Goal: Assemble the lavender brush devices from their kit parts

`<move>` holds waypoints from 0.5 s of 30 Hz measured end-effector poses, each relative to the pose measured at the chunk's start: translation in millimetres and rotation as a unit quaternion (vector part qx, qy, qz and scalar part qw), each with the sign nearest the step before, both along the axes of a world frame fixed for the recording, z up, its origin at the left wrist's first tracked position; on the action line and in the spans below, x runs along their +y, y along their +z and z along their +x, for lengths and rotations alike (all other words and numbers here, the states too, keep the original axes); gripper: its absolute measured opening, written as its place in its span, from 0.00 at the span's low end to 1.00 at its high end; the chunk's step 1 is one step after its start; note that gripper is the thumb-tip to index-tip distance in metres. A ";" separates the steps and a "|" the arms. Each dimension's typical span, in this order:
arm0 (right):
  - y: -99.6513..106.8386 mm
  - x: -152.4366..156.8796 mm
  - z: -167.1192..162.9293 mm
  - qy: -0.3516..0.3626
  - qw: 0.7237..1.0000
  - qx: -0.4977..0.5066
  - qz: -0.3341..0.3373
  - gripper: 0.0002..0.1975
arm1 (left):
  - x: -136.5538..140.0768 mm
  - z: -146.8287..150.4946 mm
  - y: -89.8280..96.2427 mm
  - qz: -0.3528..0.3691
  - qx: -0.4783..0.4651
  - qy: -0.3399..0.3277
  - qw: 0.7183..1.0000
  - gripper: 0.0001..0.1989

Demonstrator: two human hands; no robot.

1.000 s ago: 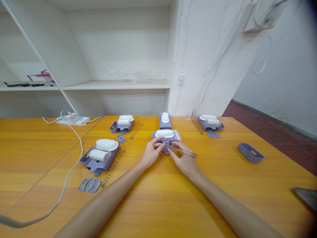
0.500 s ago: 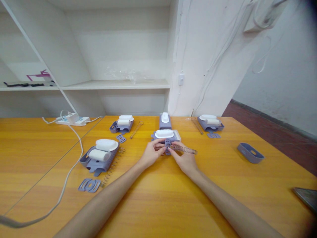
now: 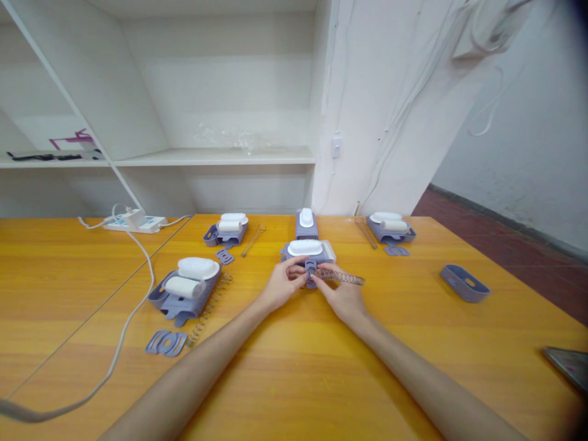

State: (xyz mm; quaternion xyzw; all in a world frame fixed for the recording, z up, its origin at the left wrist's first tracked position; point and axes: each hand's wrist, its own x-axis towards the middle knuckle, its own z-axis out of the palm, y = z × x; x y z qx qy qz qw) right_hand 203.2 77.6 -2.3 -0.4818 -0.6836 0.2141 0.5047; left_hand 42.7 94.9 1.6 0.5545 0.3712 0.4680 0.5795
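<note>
The slotted violet plate (image 3: 311, 264) is held over the table (image 3: 294, 373), just in front of the nearer middle holder (image 3: 318, 258) with its white oval piece (image 3: 305, 247). It is turned more upright than a second ago, when it was tilted and its slots were shown more openly; against half a second ago hardly any difference is seen. The plate's left side is pinched between thumb and fingers of the left hand (image 3: 278, 286). By the right hand (image 3: 345, 303) the coiled spring (image 3: 353, 279) is grasped near the plate, its coils laid out across the back of that hand; the plate's right side appears to be steadied by the same fingertips. The spring's inner end is brought close against the plate, so the work seems to be centred on the meeting of these two parts; whether the end is passed through a slot or only rests against it cannot be told, as it is hidden by the fingers. No change is seen in the left-hand spring (image 3: 207, 313), the loose plates (image 3: 166, 344) beside it, or the violet tray (image 3: 454, 283) at the right.
</note>
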 end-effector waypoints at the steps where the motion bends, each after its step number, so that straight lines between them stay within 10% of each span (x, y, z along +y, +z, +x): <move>1: 0.4 -0.3 -0.2 -0.001 1.000 0.000 0.003 0.12 | 0.2 -0.1 -0.5 0.005 0.005 -0.001 1.000 0.30; 15: -3.2 1.0 0.0 -0.001 0.997 -0.051 0.051 0.13 | 4.9 -1.4 -8.1 0.021 0.013 0.018 1.000 0.23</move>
